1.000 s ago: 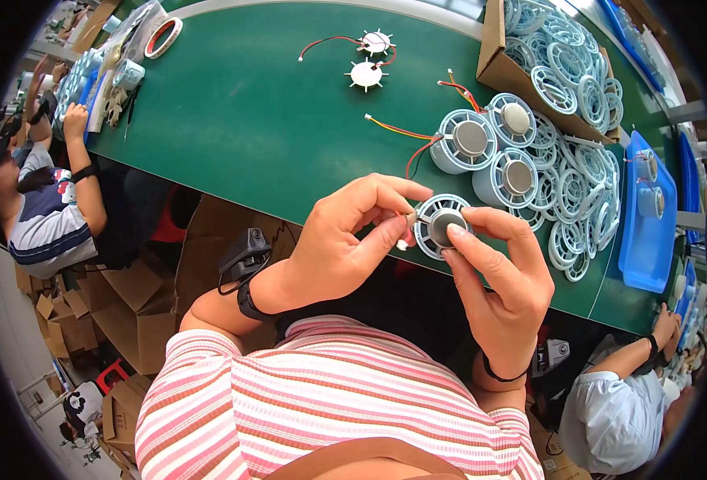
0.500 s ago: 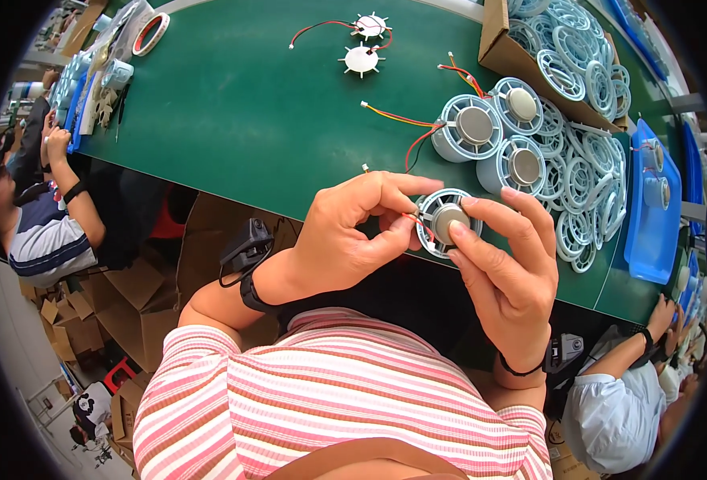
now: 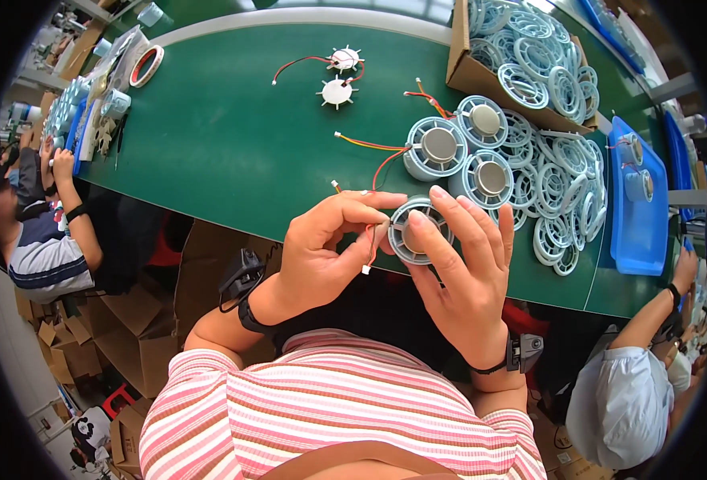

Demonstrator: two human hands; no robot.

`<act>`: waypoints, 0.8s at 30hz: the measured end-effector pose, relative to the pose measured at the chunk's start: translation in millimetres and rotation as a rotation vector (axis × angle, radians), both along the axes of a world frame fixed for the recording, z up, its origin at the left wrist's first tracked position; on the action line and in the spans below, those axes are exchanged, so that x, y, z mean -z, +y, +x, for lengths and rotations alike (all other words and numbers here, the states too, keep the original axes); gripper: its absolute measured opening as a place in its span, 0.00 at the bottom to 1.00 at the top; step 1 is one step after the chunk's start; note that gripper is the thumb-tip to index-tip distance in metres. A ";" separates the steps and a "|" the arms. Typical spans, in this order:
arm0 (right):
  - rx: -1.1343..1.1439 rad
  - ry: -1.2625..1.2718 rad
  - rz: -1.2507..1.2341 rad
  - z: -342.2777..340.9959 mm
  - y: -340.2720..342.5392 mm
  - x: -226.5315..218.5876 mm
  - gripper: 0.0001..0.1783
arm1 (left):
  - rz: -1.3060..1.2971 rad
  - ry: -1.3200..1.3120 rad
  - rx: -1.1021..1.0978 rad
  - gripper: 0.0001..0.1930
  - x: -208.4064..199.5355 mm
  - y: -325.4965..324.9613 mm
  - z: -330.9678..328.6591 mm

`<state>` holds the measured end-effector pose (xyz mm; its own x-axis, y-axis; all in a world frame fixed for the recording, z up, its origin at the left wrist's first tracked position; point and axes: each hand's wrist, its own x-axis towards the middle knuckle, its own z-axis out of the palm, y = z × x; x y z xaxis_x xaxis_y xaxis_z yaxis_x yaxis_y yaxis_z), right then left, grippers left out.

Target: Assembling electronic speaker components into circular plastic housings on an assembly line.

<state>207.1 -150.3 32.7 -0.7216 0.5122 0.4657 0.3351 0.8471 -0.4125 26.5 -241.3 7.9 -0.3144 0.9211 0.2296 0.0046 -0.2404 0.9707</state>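
In front of me is a round light-blue housing (image 3: 398, 240) with spokes and a silver disc at its middle. My right hand (image 3: 472, 288) grips it, thumb and index finger over the disc, other fingers spread along the far side. At the left rim, my left hand (image 3: 317, 252) pinches a thin red wire (image 3: 371, 236), its white connector (image 3: 366, 270) dangling below the fingertips. My fingers cover part of the rim and disc. Just beyond stand three similar housings, the nearest a light-blue housing with a silver disc (image 3: 489, 178).
Light-blue rings (image 3: 557, 180) lie piled at the right, before a cardboard box (image 3: 469, 70) full of them. A blue tray (image 3: 637, 240) is farther right. Two white spoked discs (image 3: 337, 92) with wires lie on the green table (image 3: 233, 120). Co-workers sit at both sides.
The wire's connector end, earlier lying across the housing, now hangs below my left fingers. My right fingers have spread and shifted over the housing. The view has tilted a little.
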 end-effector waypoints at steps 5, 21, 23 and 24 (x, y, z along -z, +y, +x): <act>0.207 -0.024 0.092 -4.7 1.1 2.4 0.32 | -0.009 -0.060 -0.125 0.11 -35.7 0.3 -6.5; 0.346 0.179 0.152 -10.1 -3.2 34.0 0.31 | -0.162 1.179 -0.669 0.24 -25.9 278.0 -354.5; 0.340 0.188 0.190 -9.7 -6.7 35.5 0.29 | -0.232 1.088 -0.648 0.23 -14.5 289.6 -375.6; 0.311 0.204 0.207 -11.7 -8.2 36.3 0.27 | -0.134 0.946 -0.563 0.22 -8.8 286.0 -389.2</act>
